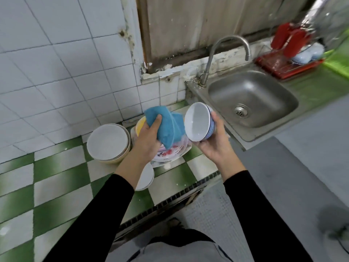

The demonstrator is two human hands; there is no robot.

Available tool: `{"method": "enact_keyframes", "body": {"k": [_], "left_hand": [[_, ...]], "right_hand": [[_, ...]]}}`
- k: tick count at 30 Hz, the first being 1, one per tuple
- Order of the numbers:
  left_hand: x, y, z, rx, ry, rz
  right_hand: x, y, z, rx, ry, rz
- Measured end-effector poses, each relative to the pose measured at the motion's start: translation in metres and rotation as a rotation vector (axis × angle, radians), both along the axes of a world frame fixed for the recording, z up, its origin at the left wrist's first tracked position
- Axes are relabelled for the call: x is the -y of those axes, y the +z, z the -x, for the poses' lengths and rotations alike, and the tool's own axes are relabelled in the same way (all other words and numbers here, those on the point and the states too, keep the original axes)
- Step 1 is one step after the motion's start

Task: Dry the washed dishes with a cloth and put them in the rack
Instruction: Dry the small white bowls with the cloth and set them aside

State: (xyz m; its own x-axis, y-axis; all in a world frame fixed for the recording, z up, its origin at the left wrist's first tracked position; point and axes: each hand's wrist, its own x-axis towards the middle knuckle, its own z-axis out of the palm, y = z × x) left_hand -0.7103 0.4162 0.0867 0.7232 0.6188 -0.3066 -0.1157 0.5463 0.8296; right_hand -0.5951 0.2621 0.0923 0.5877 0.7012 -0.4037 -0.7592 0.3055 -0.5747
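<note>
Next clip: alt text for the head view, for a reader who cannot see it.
A person's left hand grips a blue cloth beside a white bowl held tilted in the right hand, above stacked plates on a green-and-white checked counter. A steel sink and tap lie to the right, a red rack beyond.

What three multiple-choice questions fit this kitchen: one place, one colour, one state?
1. The red wire dish rack stands where? A) right of the steel sink B) left of it C) inside it
2. The bunched fabric cloth gripped by the left hand is? A) yellow B) blue C) white
3. The white blue-striped bowl in the right hand is? A) upright B) upside down C) tipped sideways
Answers: 1 A, the rack sits past the sink's right edge; 2 B, the cloth is plainly blue; 3 C, its opening faces the cloth.
</note>
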Motion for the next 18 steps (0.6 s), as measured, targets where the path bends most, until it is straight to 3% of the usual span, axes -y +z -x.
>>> {"method": "enact_keyframes", "body": {"k": [7,14,18], "left_hand": [[0.071,0.01,-0.06,-0.041,-0.3,-0.034],[0.17,0.006,-0.128,-0.13,-0.574,-0.351],[0.236,0.008,-0.172,-0.085,-0.695,-0.526]], "right_hand": [[0.093,0.005,-0.012,0.169,-0.306,0.123],[0.207,0.002,-0.017,0.229,-0.661,0.517],[0.266,0.001,-0.031,0.318,-0.772,0.687]]}}
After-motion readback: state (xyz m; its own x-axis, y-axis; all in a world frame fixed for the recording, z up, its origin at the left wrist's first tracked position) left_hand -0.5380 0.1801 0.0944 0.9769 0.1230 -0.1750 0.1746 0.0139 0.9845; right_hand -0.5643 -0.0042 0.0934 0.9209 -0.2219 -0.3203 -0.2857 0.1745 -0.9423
